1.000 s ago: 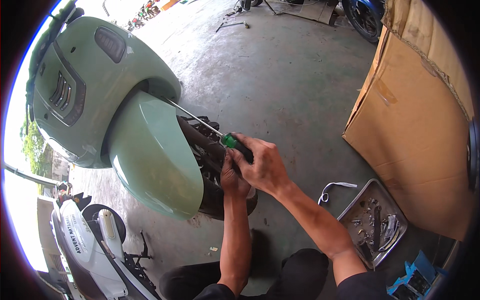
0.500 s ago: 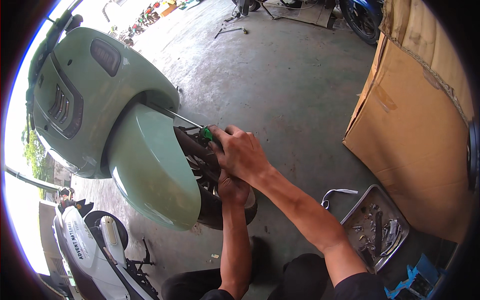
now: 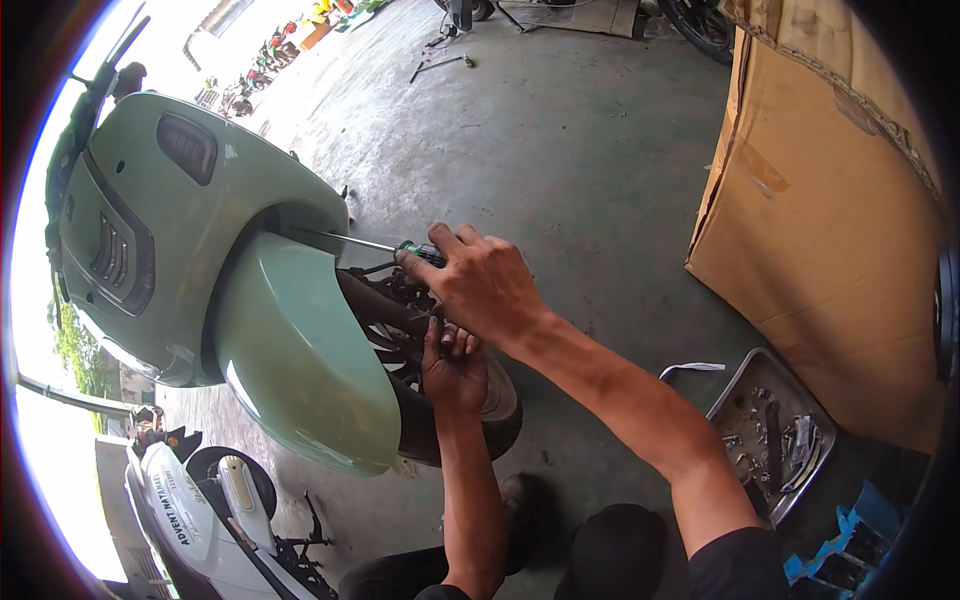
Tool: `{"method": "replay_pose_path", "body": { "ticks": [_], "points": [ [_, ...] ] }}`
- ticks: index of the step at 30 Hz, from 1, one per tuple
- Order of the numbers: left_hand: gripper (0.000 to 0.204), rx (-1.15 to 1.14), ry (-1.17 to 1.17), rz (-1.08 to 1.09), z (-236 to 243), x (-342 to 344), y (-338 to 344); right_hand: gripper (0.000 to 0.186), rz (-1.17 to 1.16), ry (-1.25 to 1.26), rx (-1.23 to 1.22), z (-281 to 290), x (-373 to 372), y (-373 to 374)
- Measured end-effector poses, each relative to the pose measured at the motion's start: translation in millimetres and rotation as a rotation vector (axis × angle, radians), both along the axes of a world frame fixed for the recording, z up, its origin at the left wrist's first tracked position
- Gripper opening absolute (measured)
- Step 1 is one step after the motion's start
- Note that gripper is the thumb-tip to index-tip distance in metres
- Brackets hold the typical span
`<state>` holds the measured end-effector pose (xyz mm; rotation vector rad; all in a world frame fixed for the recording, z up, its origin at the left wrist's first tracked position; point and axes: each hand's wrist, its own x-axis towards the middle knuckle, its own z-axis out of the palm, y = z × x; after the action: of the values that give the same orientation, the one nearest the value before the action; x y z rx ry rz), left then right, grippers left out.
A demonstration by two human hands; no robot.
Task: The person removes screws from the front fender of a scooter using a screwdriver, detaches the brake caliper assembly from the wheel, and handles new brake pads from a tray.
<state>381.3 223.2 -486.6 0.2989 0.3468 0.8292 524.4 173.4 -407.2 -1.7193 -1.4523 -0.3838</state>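
A screwdriver with a green and black handle (image 3: 420, 253) is gripped in my right hand (image 3: 485, 285). Its long metal shank reaches left into the gap between the light green scooter body (image 3: 265, 165) and the front fender (image 3: 310, 370), where its tip is hidden. Below the right hand, my left hand (image 3: 456, 372) is beside the dark fork parts (image 3: 385, 305) above the front wheel (image 3: 503, 425). The left fingers are curled with the thumb raised; whatever they hold, if anything, cannot be made out.
A metal tray (image 3: 825, 425) with small hardware lies at right, beside a large cardboard box (image 3: 810, 240). A blue plastic object (image 3: 860, 535) is at lower right. A white scooter (image 3: 180, 500) stands at lower left. A long-handled tool (image 3: 440, 66) lies on the far floor.
My right hand has shifted on the screwdriver, showing more of its handle. My left hand has turned so that its curled fingers show. The whole view has shifted slightly.
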Motion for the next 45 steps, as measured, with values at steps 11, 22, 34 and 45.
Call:
{"method": "replay_pose_path", "body": {
  "ticks": [11,22,34,45],
  "points": [
    [0.033,0.278,-0.016,-0.147,-12,-7,8,0.025,-0.010,0.001,0.126,-6,-12,7],
    [0.046,0.249,-0.060,-0.050,57,42,16,0.047,0.367,1.491,-0.329,45,2,20],
    [0.032,0.298,-0.005,-0.038,61,33,27,0.031,0.022,0.648,-0.478,41,-14,-13],
    [0.028,0.161,0.048,-0.013,57,36,28,0.032,-0.104,0.677,-0.341,35,-23,-16]
  ]
}}
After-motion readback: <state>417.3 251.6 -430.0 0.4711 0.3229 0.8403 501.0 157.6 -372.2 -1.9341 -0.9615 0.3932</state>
